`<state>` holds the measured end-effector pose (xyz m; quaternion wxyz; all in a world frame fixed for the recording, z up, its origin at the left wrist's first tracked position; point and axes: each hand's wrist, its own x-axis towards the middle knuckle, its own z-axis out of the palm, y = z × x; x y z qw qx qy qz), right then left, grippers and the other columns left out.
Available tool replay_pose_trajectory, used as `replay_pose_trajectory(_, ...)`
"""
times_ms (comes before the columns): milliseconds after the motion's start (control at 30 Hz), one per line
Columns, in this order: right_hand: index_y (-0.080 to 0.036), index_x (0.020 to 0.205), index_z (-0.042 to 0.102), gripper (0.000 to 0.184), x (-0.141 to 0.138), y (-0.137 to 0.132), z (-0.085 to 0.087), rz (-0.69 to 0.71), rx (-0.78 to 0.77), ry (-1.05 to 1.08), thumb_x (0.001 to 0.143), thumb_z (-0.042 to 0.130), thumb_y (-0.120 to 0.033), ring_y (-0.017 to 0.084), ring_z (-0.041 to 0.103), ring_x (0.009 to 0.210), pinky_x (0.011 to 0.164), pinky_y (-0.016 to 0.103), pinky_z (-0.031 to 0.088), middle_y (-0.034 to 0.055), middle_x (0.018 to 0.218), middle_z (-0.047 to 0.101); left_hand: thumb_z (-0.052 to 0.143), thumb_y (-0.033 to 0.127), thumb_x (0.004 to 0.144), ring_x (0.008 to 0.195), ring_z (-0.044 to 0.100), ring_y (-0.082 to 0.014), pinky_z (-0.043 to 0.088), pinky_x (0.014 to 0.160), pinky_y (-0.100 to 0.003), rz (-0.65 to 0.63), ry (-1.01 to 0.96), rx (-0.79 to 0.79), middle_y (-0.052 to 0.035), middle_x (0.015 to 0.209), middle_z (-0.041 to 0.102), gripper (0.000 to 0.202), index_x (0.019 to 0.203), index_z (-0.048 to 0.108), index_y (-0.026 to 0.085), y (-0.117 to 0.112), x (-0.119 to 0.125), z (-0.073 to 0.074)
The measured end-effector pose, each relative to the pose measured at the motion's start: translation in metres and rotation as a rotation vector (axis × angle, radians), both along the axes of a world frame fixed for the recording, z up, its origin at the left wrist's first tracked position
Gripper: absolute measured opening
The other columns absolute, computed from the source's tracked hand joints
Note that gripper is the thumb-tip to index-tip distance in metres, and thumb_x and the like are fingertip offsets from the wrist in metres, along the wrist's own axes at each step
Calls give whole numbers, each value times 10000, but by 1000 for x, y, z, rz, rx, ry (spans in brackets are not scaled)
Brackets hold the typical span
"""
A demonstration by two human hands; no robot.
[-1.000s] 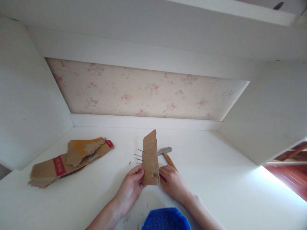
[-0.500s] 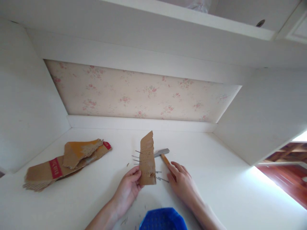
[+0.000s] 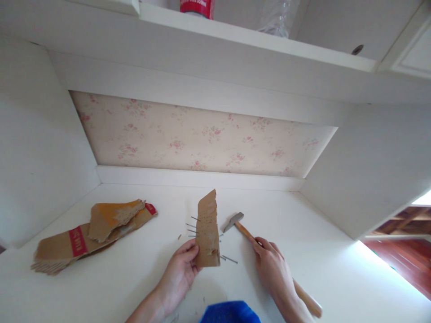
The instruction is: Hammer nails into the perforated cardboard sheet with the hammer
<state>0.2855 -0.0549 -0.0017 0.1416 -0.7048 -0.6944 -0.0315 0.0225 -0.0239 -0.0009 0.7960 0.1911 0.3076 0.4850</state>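
My left hand pinches the lower left edge of a torn strip of brown cardboard, holding it upright. Several thin nails stick through the cardboard, jutting out on its left, and a few more nails show on its right side. To the right, my right hand is wrapped round the wooden handle of a hammer. The hammer's grey metal head points away from me, close to the cardboard but apart from it. Its handle end comes out below my wrist.
Torn cardboard pieces with red and orange print lie on the white surface at left. A blue plastic basket is at the bottom edge. Overhead, a white shelf carries a red can and clear plastic. White side panels flank the space.
My right hand and the hammer have moved right, away from the cardboard, and more of the handle shows. My left hand still holds the cardboard. The view has tilted up slightly.
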Motion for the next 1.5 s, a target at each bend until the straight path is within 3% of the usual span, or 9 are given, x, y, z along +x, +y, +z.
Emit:
replay_pose_trajectory(300,-260,1222,679,423,-6,6,0,-40,88,-45,898,451,-113,320,622,1080,849,466,562,102,1231,697,783,126,700,753,712,-177,531,673,-251,8,1,0,-80,898,776,200,897,747,133,0,0,2)
replay_pose_trajectory(400,-217,1259,644,374,-25,15,19,131,113,55,972,405,-195,289,566,1209,1009,483,480,99,1314,665,790,149,701,773,707,-176,524,680,-247,-12,-10,23,-79,916,773,203,899,750,132,-1,1,4)
replay_pose_trajectory(467,-144,1307,601,403,-44,26,32,339,18,147,1010,354,-261,276,519,1282,1091,482,418,141,1351,638,797,156,699,778,702,-172,517,674,-241,-10,-3,30,-78,920,769,204,896,751,132,-2,1,4)
replay_pose_trajectory(567,-209,1328,580,384,-68,46,43,532,-52,146,1002,379,-246,197,539,1266,1081,344,434,67,1382,624,806,152,694,750,689,-154,503,646,-226,1,15,40,-74,898,765,211,897,752,130,-2,1,3)
replay_pose_trajectory(667,-209,1159,682,304,-79,64,41,609,-100,116,946,465,-216,225,613,1159,993,346,487,74,1211,715,806,143,691,711,674,-141,495,623,-217,0,25,48,-65,856,760,211,895,756,128,-2,0,4)
replay_pose_trajectory(867,-174,896,727,286,-72,56,37,555,-121,79,952,447,-197,241,638,986,886,362,506,99,1018,712,790,140,705,697,672,-144,496,615,-216,-14,2,57,-77,861,763,192,893,758,121,-2,-1,7)
replay_pose_trajectory(1100,-233,1065,711,306,-58,14,44,479,-156,119,989,449,-370,235,602,1016,912,379,492,69,1069,677,743,125,752,760,695,-161,522,673,-229,-30,-11,63,-75,888,766,146,898,753,125,-1,-1,5)
replay_pose_trajectory(1233,-248,1067,720,210,-55,4,29,423,-133,220,887,635,-315,240,586,1012,903,367,484,59,1058,669,731,115,763,769,699,-159,530,681,-226,-39,-8,73,-75,906,767,152,913,747,127,-1,-2,3)
replay_pose_trajectory(1500,-295,1024,746,244,-54,11,-2,379,1,357,955,530,-204,206,580,946,863,355,449,26,973,690,756,129,739,797,715,-184,561,726,-256,-39,13,63,-81,923,765,181,919,741,127,0,-2,1)
